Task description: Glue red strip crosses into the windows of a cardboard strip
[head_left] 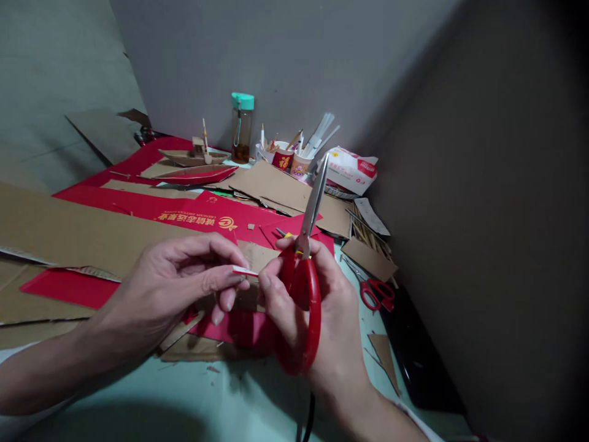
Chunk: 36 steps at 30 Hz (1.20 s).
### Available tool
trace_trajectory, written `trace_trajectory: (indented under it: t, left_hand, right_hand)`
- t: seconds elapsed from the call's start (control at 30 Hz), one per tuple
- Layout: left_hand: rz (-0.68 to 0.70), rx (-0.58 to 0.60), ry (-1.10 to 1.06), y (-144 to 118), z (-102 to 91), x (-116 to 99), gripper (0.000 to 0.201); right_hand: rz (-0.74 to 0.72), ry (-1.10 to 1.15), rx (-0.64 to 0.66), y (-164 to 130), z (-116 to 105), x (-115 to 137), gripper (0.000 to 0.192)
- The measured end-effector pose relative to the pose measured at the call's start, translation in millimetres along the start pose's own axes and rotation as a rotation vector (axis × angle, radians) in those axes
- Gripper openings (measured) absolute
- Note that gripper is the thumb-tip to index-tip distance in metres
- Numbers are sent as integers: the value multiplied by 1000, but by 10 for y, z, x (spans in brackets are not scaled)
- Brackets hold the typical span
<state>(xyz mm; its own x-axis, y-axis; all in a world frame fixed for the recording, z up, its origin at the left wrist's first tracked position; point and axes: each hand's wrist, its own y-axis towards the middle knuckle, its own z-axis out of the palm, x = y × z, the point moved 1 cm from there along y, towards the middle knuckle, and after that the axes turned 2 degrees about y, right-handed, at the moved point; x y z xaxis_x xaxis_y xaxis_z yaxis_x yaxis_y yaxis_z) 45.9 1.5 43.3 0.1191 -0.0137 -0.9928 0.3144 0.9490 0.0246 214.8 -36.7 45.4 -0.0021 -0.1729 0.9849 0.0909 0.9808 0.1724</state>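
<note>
Between finger and thumb, my left hand (193, 282) pinches one end of a small red and white strip (245, 271), perhaps card. The thumb and a fingertip of my right hand (331, 301) meet the strip's other end. That same hand also carries a pair of red-handled scissors (299, 331), blades closed and pointing up and away, with the handles hanging over the palm. Below both hands lie red card (230, 325) and brown cardboard pieces. Part of the right fingers is hidden behind the scissor handles.
Cardboard sheets (69, 221) cover the left side. Toward the back are a model boat (197, 177), a bottle (242, 129), paper cups (283, 159) of sticks and a tissue pack (350, 169). Other red scissors (375, 293) lie at the right, beside a black flat object (423, 356).
</note>
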Motion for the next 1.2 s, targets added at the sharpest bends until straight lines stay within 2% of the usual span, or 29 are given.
trace_trajectory:
  t: [0.07, 0.17, 0.23, 0.33, 0.47, 0.63, 0.87, 1.0, 1.2]
  left_hand:
    - [29, 11, -19, -7, -15, 53, 3]
    - [24, -40, -40, -34, -28, 121, 7]
    - [9, -68, -62, -48, -22, 138, 9]
    - [11, -88, -74, -48, -8, 135, 8]
    - [34, -108, -52, -45, -1, 144, 8]
    - [31, -137, -47, -56, 7, 173, 8]
    - [9, -128, -44, -43, 12, 163, 8]
    - [11, -108, -108, -51, 19, 140, 9]
    - [-10, -74, -184, -25, -4, 90, 10]
  right_hand:
    - [-42, -18, -48, -8, 37, -49, 25]
    - [-158, 17, -166, -11, 100, -167, 23]
    - [-206, 37, -201, -15, 134, -241, 23]
    - [-226, 37, -167, -27, 162, -296, 24]
    - [-275, 47, -244, -47, 160, -292, 25]
    - [-248, 72, -197, -76, 165, -269, 29]
    - [-276, 20, -239, -100, 208, -281, 27]
    - [-291, 11, -197, -122, 216, -291, 28]
    - [-134, 45, 49, -94, 36, -135, 36]
